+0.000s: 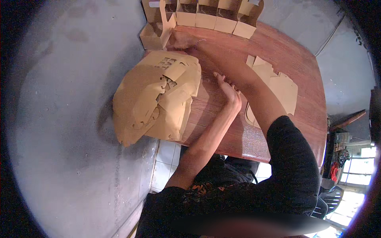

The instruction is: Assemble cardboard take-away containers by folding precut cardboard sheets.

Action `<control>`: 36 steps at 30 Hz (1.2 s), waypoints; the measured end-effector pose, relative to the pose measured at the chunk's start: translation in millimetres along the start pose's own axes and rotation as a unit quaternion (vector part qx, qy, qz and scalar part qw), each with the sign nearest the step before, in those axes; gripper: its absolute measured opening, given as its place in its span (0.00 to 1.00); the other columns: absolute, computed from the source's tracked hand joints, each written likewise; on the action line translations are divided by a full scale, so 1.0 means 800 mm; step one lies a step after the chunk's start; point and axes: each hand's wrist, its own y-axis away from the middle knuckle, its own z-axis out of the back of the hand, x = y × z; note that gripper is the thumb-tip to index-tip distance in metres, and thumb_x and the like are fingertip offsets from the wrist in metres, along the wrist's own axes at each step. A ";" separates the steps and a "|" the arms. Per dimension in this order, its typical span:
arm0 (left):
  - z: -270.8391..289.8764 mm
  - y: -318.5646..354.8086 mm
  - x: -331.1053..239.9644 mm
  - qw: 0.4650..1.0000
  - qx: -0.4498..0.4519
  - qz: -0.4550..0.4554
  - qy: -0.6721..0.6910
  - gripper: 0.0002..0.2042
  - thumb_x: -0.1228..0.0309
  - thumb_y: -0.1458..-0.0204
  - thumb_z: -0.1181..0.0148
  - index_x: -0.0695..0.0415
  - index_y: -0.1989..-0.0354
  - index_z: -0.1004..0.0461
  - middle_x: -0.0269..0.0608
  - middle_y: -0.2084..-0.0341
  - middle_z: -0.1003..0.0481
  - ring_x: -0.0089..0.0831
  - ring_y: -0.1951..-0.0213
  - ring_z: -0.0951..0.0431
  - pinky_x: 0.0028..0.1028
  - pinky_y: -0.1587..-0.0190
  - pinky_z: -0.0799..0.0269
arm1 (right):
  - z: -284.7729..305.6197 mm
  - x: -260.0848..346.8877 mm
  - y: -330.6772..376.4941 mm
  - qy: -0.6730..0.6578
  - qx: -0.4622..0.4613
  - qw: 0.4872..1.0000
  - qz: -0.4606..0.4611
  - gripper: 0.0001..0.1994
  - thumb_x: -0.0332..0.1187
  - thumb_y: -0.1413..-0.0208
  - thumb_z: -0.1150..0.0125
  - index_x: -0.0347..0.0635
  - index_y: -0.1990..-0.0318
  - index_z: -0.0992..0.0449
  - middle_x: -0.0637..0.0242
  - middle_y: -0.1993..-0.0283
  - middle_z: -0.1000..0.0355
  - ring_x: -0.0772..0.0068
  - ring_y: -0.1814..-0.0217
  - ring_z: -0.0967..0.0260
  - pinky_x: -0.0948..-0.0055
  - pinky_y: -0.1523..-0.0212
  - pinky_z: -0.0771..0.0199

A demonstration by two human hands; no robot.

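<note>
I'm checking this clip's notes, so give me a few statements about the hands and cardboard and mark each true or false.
1. The right hand reaches to the folded box at the table's far edge. True.
2. The left hand holds a pair of scissors. False: it rests empty on the table beside the stack of flat cardboard.
3. A row of folded boxes lines the far edge. True.
4. The table is glass. False: it is reddish wood.
</note>
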 end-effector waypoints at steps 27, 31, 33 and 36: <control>0.017 -0.021 0.001 0.970 0.230 -0.044 0.070 0.29 0.43 0.36 0.63 0.53 0.38 0.36 0.39 0.44 0.30 0.35 0.42 0.31 0.37 0.41 0.32 | -0.036 -0.005 -0.022 -0.029 0.078 0.972 -0.222 0.29 0.49 0.49 0.39 0.40 0.43 0.29 0.49 0.57 0.21 0.45 0.53 0.24 0.56 0.50 0.25; 0.027 -0.047 0.022 0.967 0.216 -0.036 0.129 0.31 0.41 0.36 0.63 0.53 0.37 0.37 0.39 0.41 0.32 0.36 0.40 0.32 0.39 0.38 0.35 | -0.019 0.000 -0.007 -0.006 0.056 0.984 -0.168 0.26 0.49 0.48 0.40 0.42 0.46 0.26 0.49 0.57 0.21 0.46 0.53 0.24 0.56 0.50 0.24; 0.034 -0.058 0.023 0.968 0.219 -0.047 0.114 0.32 0.41 0.36 0.64 0.53 0.36 0.37 0.39 0.40 0.33 0.37 0.39 0.33 0.40 0.36 0.36 | -0.018 0.016 -0.008 0.006 0.043 0.991 -0.130 0.25 0.49 0.48 0.40 0.43 0.48 0.25 0.50 0.57 0.21 0.47 0.53 0.23 0.56 0.50 0.24; 0.030 -0.059 0.025 0.968 0.211 -0.044 0.126 0.32 0.40 0.36 0.65 0.53 0.34 0.39 0.38 0.38 0.35 0.38 0.37 0.36 0.41 0.34 0.41 | 0.004 0.018 0.015 0.029 0.019 0.996 -0.081 0.22 0.49 0.48 0.40 0.44 0.51 0.22 0.51 0.56 0.21 0.49 0.53 0.23 0.56 0.50 0.24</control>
